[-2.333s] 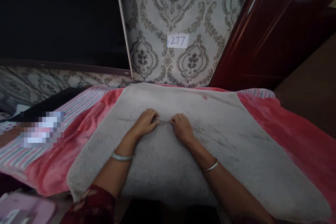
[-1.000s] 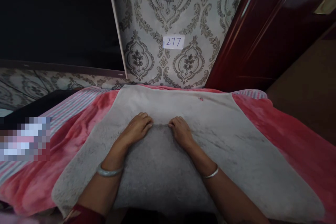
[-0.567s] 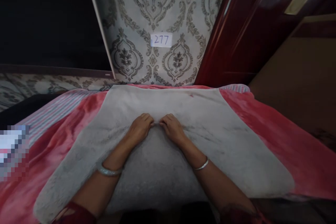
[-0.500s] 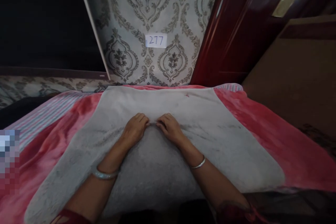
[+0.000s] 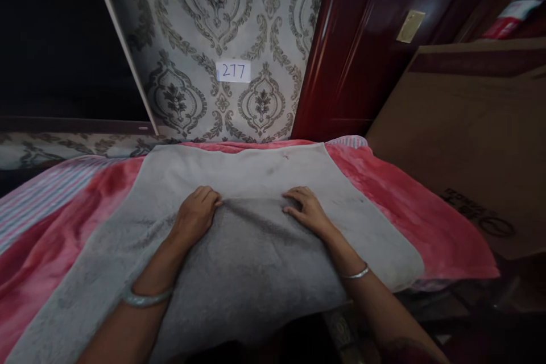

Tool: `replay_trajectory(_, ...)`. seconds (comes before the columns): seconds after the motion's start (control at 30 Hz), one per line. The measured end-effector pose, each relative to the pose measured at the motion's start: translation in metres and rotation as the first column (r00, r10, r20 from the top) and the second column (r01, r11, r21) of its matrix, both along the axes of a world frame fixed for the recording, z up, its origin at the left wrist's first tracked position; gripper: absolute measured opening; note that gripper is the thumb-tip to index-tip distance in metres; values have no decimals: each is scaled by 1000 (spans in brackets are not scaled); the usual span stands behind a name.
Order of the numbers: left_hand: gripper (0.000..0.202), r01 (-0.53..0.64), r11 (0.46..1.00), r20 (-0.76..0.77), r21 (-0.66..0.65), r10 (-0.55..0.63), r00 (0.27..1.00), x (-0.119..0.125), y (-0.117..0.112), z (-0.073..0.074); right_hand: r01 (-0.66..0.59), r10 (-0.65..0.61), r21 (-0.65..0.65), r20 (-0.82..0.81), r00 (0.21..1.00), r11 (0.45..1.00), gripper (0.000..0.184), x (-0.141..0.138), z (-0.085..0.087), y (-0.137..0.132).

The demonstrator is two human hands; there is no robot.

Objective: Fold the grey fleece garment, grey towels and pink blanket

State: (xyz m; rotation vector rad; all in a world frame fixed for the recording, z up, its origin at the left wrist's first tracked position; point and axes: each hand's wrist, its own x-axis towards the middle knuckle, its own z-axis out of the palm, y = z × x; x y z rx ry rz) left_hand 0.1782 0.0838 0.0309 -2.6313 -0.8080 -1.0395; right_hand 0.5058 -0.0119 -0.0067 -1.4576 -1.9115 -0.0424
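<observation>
A grey fluffy towel [image 5: 256, 273] lies spread over a pink-red blanket [image 5: 405, 205] on a bed. My left hand [image 5: 197, 213] rests palm down on the towel, fingers curled onto a dark crease across its middle. My right hand [image 5: 307, 210] lies flat on the same crease, a hand's width to the right, fingers stretched out. Each wrist wears a silver bangle. Neither hand lifts the cloth.
Patterned wallpaper with a paper label "277" [image 5: 232, 71] stands behind the bed. A dark red wooden door [image 5: 367, 51] is at the back right, a large brown cardboard box [image 5: 469, 142] on the right. A striped sheet [image 5: 46, 193] shows at the left.
My hands were touching at the towel's middle and have slid apart along the crease, left and right. The camera has swung to the right, bringing the cardboard box into view.
</observation>
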Motion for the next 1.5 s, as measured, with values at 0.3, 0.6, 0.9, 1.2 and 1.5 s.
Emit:
replay_trajectory(0.3,27,23,999,-14,37,-22,1000,-2,3,-1,40,-41,-26,-46,998,999,16,-11,-10,4)
replay_trajectory(0.6,27,15,996,23,84,-17,1000,-1,-4,4,-27,27,-74,-5,1000,997,30,-18,-16,7)
replay_trajectory(0.9,27,-10,1000,11,16,9,1000,-3,-2,3,80,-81,69,10,997,994,14,-20,-10,10)
replay_trajectory(1.2,25,-230,941,-235,-248,171,957,-3,-4,2,78,-81,104,33,996,992,27,-17,-17,9)
replay_trajectory(1.5,31,-281,922,-333,-268,185,925,-4,-1,2,86,-91,110,45,995,990,25,-21,-15,11)
